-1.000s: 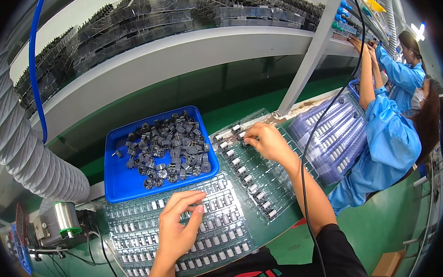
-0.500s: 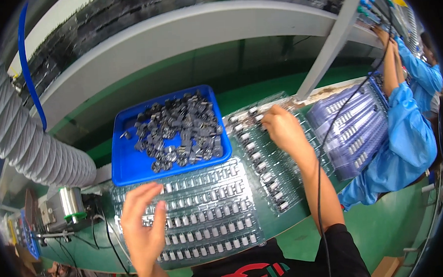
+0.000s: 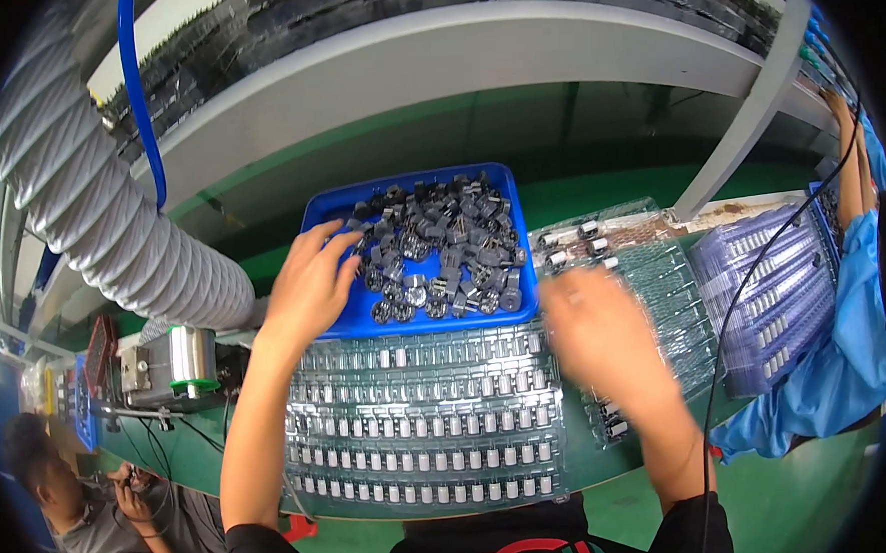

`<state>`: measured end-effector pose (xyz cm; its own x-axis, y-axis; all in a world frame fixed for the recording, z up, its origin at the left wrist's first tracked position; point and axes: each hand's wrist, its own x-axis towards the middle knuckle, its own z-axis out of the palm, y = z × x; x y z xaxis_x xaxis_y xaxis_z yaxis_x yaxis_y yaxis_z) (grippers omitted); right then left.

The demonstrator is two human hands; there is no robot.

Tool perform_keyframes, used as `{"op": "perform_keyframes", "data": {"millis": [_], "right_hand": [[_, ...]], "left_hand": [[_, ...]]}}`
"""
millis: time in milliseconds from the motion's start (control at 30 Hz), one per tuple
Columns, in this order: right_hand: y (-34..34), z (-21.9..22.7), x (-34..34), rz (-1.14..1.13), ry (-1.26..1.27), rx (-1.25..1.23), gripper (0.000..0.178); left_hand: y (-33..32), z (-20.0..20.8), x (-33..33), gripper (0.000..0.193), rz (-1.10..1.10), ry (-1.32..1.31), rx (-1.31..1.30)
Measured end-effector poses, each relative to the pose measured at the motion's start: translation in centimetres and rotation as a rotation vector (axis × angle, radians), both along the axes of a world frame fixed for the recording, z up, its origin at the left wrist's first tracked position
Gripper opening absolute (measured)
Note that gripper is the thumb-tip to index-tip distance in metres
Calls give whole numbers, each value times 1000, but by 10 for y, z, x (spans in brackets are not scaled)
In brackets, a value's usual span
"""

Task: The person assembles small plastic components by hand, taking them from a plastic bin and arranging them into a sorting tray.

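Left hand over to the blue tray, right hand back toward the body

Since half a second ago the left hand has left the near clear tray for the left side of the blue tray, while the right hand has come down from the far end of the right-hand clear tray to its left edge. The view has swung too.

The dark parts lie in a loose heap inside the blue tray. They look light and rigid, with what seem to be thin metal prongs that could bend or snag; the plain dark body would be the safer place to pinch. The left hand's thumb and fingers are spread apart at the heap's left edge; whether a fingertip touches a part, I cannot tell. The right hand is blurred, so its grip and anything in it cannot be made out.

Nearer the body, white cylinders sit in rows of slots in the near clear tray. They look small, hard and perhaps slippery, best taken across their sides. The clear trays seem thin and flexible, better lifted by two edges.

Further right is a purplish tray stack, with a co-worker's blue sleeve beside it. To the left are a wire spool and a ribbed hose.
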<state>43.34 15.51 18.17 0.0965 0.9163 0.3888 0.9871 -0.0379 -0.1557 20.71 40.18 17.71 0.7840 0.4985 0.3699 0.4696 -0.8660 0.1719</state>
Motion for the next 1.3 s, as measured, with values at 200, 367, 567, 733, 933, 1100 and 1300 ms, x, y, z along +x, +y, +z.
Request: {"op": "perform_keyframes", "data": {"millis": [200,367,567,733,933,1100,1300], "right_hand": [[-3,-29,-66,303,-49,-79,6],[-1,-49,-70,265,-165,8,9],[-7,-46,-70,221,-139,5,9],[-8,-42,-71,231,-141,-16,8],[-4,-42,-75,219,-163,-39,7],[-9,-50,-74,167,-109,-50,8],[0,-61,-83,220,-50,-37,19]], "left_hand": [[53,-41,80,50,-67,115,-128],[60,-53,82,53,-28,213,-216],[36,-37,62,43,84,247,-154],[26,-34,36,37,56,236,-103],[39,1,26,28,42,60,-187],[81,-26,66,36,56,27,-178],[135,-86,55,40,139,245,-190]]}}
